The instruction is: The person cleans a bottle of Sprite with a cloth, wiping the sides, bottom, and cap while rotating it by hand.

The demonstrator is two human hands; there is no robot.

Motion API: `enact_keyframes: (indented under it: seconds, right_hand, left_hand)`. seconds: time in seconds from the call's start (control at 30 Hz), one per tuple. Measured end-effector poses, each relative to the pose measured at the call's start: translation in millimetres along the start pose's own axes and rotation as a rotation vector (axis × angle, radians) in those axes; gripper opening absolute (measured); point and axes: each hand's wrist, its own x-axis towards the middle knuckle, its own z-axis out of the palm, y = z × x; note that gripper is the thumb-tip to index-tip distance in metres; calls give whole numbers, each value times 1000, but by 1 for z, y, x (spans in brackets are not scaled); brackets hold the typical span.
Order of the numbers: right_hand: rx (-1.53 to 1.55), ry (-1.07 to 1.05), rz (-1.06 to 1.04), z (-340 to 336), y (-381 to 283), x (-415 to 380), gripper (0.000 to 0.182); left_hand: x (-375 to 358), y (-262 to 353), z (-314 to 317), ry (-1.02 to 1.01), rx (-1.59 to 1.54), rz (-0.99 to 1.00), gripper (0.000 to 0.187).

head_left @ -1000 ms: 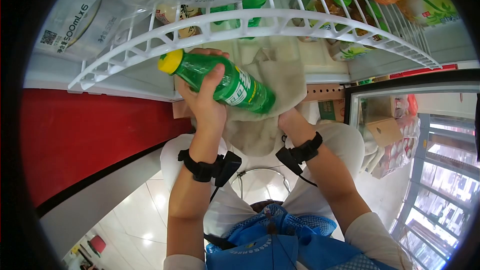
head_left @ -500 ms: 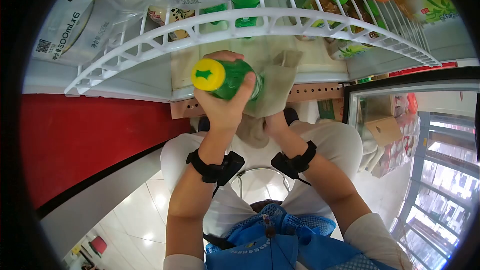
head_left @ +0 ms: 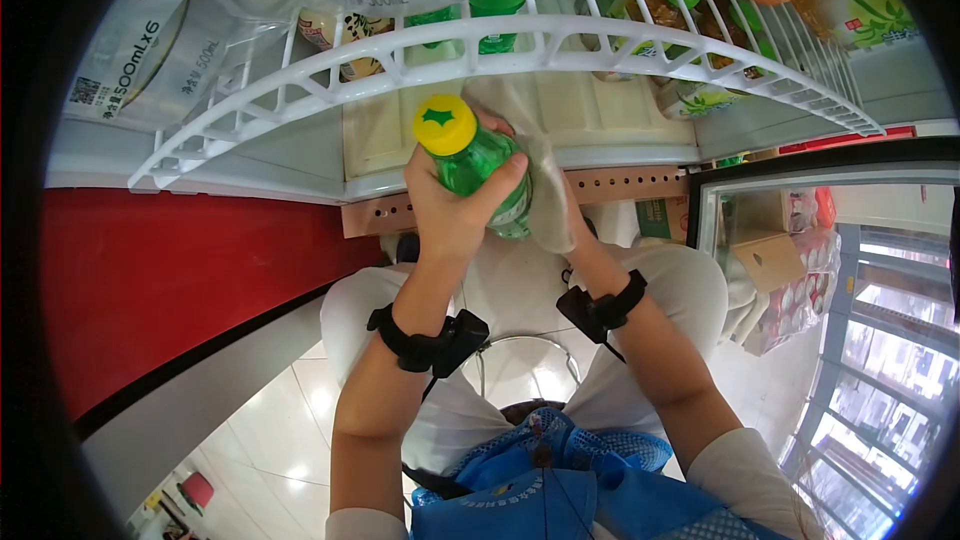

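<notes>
1. I see one green bottle (head_left: 478, 168), glossy and translucent, tilted with its yellow cap (head_left: 445, 124) turned up towards my camera; a dark green star-like mark sits on the cap.
2. It is held just below the curved white shelf rail (head_left: 560, 32), in front of the person.
3. The left hand (head_left: 455, 205) has its fingers wrapped around it.
4. One pale cloth (head_left: 548, 185) lies against its side, covering the right hand (head_left: 576, 220); I cannot tell how those fingers stand.
5. I count two black wrist straps (head_left: 405, 342), one per arm.
</notes>
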Motion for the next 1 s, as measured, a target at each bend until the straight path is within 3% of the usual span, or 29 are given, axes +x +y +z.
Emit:
enact_keyframes:
  seconds: [0.03, 0.07, 0.13, 0.3, 0.4, 0.47, 0.57, 0.77, 0.83, 0.97, 1.0]
  right_hand:
    - [131, -196, 135, -6, -33, 1, 43]
    - [131, -196, 135, 1, -58, 1, 43]
    - [559, -169, 397, 12, -90, 2, 41]
    - [605, -69, 473, 8, -82, -7, 40]
    - [637, -5, 545, 7, -68, -12, 40]
    - [657, 40, 591, 6, -58, -17, 40]
    - [680, 80, 634, 9, -46, -20, 41]
    - [538, 202, 280, 19, -37, -28, 35]
    - [252, 296, 147, 20, -23, -32, 36]
    - [207, 185, -22, 20, -14, -41, 33]
    - [-14, 150, -144, 23, -27, -42, 33]
  left_hand:
    - [0, -1, 0, -43, -35, 2, 31]
    - [0, -1, 1, -86, -70, 3, 32]
    - [-1, -2, 0, -85, -103, -25, 32]
    - [2, 3, -4, -71, -100, 12, 32]
    - [5, 11, -7, 11, -127, 52, 31]
    - [7, 15, -4, 173, -129, 116, 30]
    - [7, 13, -4, 189, -100, 139, 30]
    - [5, 6, 0, 66, 36, 286, 28]
    - [6, 7, 2, 60, 9, 307, 28]
    - [15, 11, -5, 194, -69, 176, 27]
    - [16, 10, -6, 241, -115, 132, 26]
